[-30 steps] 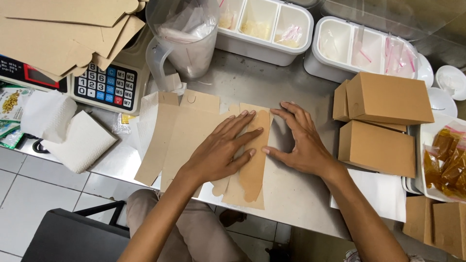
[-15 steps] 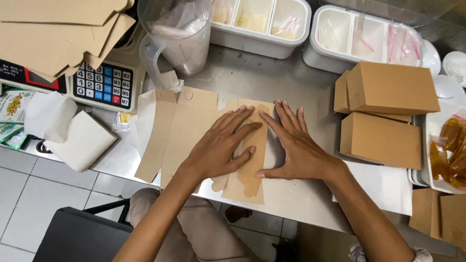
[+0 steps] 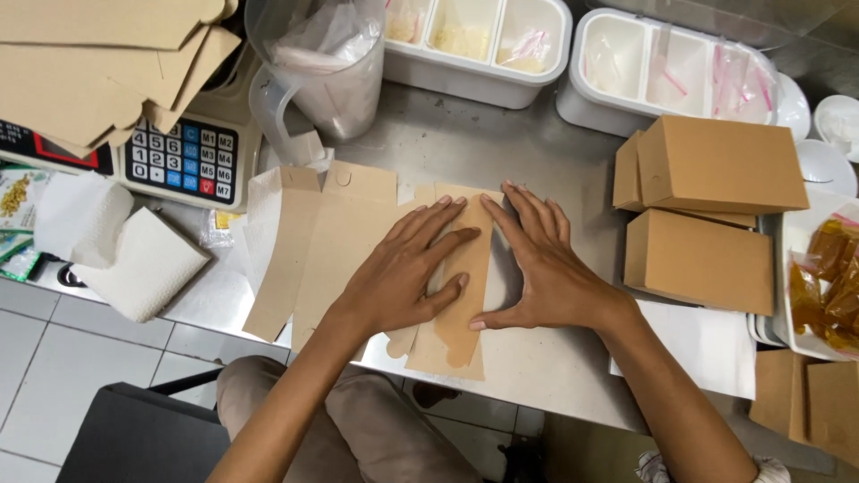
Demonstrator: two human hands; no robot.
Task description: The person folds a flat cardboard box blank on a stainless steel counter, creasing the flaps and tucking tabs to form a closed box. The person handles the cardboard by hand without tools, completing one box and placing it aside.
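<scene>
**Flat box blank under both palms**

Left hand and right hand lie open, fingers spread, pressing the cardboard blank on the steel counter — creasing step, apparently. Beyond: folded boxes, calculator, white trays.

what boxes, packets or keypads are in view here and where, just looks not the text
Flat box: brown card under both hands, centre.
Folded boxes: brown, stacked right.
Keypad: white, blue and red keys, upper left.
Sauce packets: clear, orange-brown, far right.
Snack packet: green-yellow, left edge.
</scene>
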